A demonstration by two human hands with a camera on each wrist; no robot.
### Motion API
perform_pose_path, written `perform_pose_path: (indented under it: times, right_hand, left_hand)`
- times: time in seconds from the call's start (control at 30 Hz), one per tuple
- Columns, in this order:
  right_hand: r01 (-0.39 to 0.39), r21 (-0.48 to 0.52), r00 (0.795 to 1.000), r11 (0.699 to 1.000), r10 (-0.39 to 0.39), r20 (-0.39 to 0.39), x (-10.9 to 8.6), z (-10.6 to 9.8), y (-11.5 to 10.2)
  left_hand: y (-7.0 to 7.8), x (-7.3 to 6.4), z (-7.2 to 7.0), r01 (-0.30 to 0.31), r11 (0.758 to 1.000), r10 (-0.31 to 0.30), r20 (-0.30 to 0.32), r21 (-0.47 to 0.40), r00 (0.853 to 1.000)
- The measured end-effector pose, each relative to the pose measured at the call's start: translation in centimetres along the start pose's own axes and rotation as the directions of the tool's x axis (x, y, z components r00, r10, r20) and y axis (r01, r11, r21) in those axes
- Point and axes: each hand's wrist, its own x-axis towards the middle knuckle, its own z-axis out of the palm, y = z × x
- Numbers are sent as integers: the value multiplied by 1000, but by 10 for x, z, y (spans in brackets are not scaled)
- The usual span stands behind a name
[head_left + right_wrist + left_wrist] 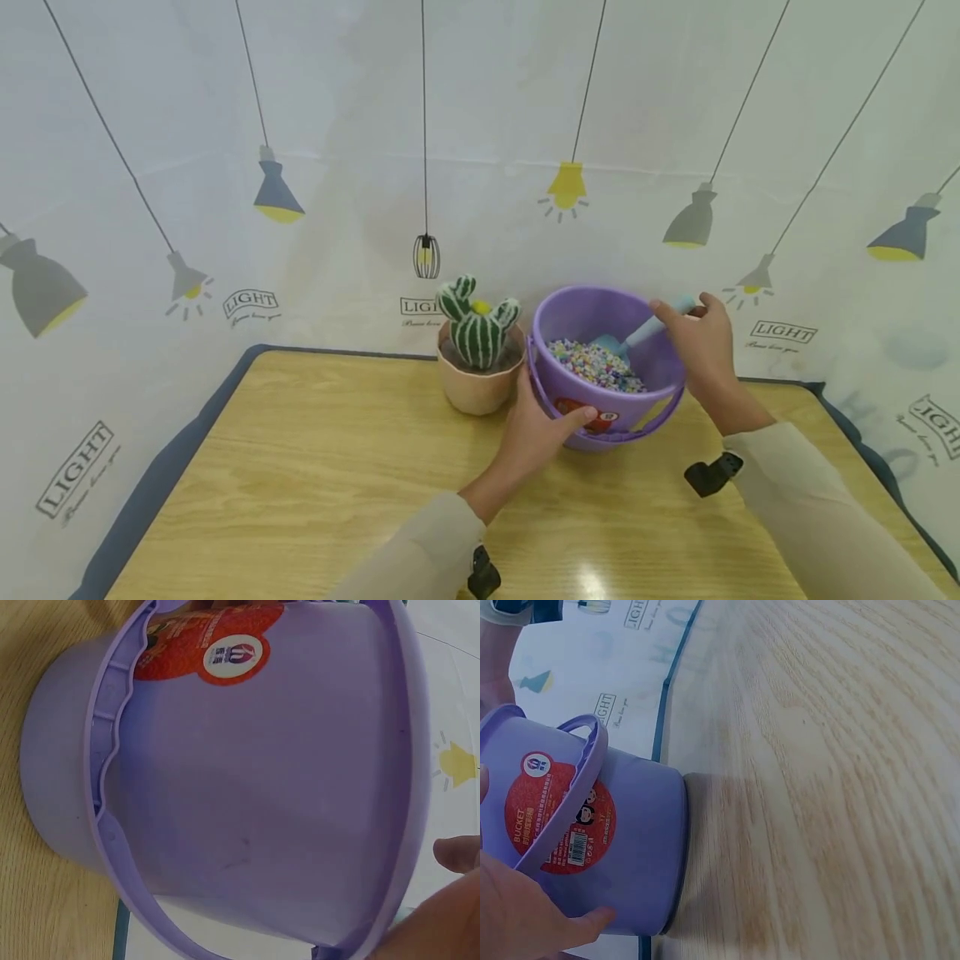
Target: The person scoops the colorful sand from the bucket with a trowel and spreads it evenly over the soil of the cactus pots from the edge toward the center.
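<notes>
A purple bucket (551,313) stands on the table, partly filled with small multicoloured beads (592,363). My right hand (705,346) pinches the handle of a light blue toy shovel (645,335) above the bucket's right side. The shovel slants down to the left, its blade partly buried in the beads. My left hand (534,429) rests against the bucket's front left side, thumb stretched across the front near the red label (581,825). In the right wrist view, the bucket wall (262,765) hides the shovel's blade and beads.
A knitted cactus in a pinkish pot (480,387) stands just left of the bucket, close to my left fingers. The bucket's handle (645,432) hangs down at the front. A white cloth with printed lamps (480,100) rises behind the wooden table (315,450).
</notes>
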Motion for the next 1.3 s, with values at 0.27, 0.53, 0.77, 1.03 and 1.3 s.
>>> perform_pose_path:
  times: [0.27,0.53,0.77,1.03,1.3]
  right_hand:
    - [-19,114,1000,993,17,18,6,4,1]
    - [-9,20,994,1000,7,106,12,5,0]
    - [25,4,974,1000,-25,227,20,10,0]
    - [38,-123,985,992,-17,170,19,13,1]
    - [44,-203,991,978,-16,135,15,14,3]
  left_hand:
    - [-2,3,3,-13,1000,14,21,-20,1000]
    - [-4,9,7,36,999,-36,-17,7,999]
    - [-5,12,8,59,998,-59,-36,-14,998]
    - [-5,12,10,57,998,-58,-43,-23,997]
    - [-7,12,12,68,997,-69,-49,-34,996]
